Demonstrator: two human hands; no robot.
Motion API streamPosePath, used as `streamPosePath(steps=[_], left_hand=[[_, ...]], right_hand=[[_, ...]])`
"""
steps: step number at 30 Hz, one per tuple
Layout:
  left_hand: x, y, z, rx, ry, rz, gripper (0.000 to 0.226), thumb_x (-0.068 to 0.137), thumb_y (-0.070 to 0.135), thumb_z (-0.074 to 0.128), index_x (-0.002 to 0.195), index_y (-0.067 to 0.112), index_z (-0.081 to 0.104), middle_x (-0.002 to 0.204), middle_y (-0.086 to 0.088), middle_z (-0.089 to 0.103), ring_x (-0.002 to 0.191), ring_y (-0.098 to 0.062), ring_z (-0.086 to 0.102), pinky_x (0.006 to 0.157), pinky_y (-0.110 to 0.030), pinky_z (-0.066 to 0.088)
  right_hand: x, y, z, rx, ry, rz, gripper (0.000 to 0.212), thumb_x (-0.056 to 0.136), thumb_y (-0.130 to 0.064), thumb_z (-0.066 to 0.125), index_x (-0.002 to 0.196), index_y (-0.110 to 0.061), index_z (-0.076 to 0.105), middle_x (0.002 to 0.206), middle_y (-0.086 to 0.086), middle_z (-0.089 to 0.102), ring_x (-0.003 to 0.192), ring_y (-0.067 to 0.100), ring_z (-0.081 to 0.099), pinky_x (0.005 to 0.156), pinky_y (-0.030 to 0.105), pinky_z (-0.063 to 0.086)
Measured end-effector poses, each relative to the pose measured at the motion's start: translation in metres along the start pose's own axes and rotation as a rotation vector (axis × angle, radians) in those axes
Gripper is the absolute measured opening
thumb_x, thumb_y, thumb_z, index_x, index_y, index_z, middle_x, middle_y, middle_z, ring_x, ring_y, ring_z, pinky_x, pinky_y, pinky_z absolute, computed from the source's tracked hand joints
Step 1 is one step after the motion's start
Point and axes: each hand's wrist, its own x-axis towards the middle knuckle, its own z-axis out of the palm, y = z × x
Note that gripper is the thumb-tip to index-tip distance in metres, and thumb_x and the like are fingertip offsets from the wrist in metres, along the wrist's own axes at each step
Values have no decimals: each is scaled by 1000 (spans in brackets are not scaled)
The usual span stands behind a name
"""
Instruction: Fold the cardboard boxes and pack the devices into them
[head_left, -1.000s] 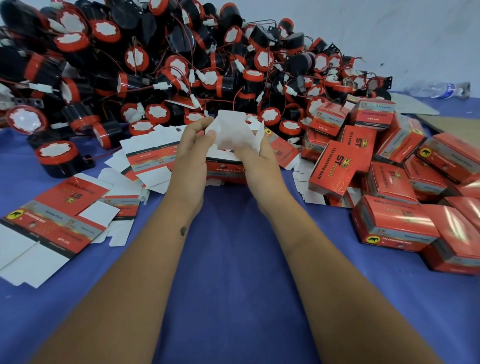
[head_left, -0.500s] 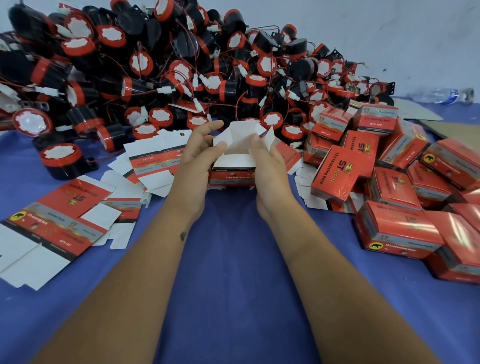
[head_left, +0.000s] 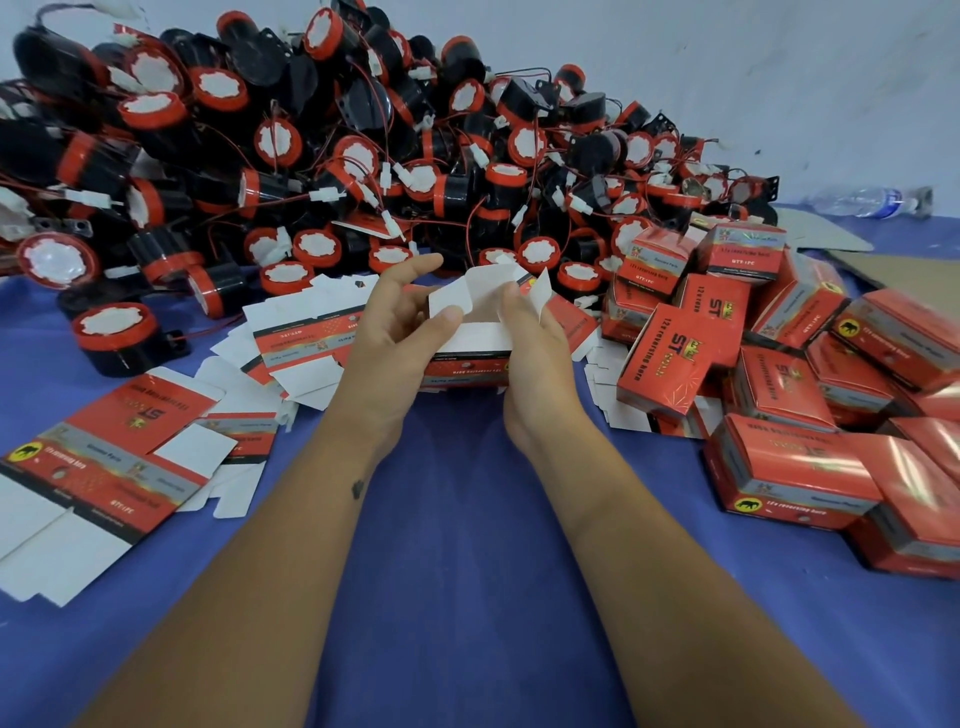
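Head-worn view, facing forward-down, close over table

Glossy red folded cardboard box reads "ST" and "12v reversing horn"; flat red-and-white carton blank reads "QTY:1PC".

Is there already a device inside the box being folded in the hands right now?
No. The box held by the left hand and right hand shows only a bare white interior.

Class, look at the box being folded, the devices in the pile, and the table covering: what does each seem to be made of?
Box: thin card, glossy red print outside, plain white inside; its flaps bend along creases.
Devices: seemingly hard black plastic with shiny red rims, trailing thin red wires with white plugs.
Table covering: probably matte blue cloth; no shine.
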Motion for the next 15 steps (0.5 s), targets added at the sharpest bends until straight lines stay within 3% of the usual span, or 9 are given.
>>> streamPosePath(steps=[4,7,10,13,15], left_hand=[[-1,-1,1,65,-3,22,46,92,8,58,125,40,56,112,11,69,105,-12,65,82,-24,55],[-1,1,3,48,59,-3,48,95,7,55,111,52,59,107,17,70,104,-11,66,79,-25,56],[1,2,3,-13,106,-40,44,98,8,52,110,50,59,103,19,71,103,-14,67,77,-30,58],[1,2,4,-32,140,-64,39,100,10,52,107,48,59,96,19,71,95,-11,69,76,-32,59],[2,3,6,-29,139,-66,39,100,11,52,103,49,60,94,18,71,92,-10,68,74,-31,59]], right_hand=[[0,2,-1,1,-6,-8,19,100,-37,52,111,-27,65,97,-4,74,91,16,69,69,29,57],[-1,-4,-3,124,-90,22,39,98,-48,49,118,-20,68,109,3,74,96,19,70,76,30,57],[0,-11,-6,211,-143,65,53,100,-56,36,107,-21,75,111,9,73,101,23,70,87,35,55],[0,-9,-5,101,-149,71,31,101,-29,46,121,-14,66,118,13,70,103,27,66,89,41,52],[0,-9,-4,15,-145,37,25,96,-10,49,113,-18,65,109,9,71,95,23,65,79,37,53]])
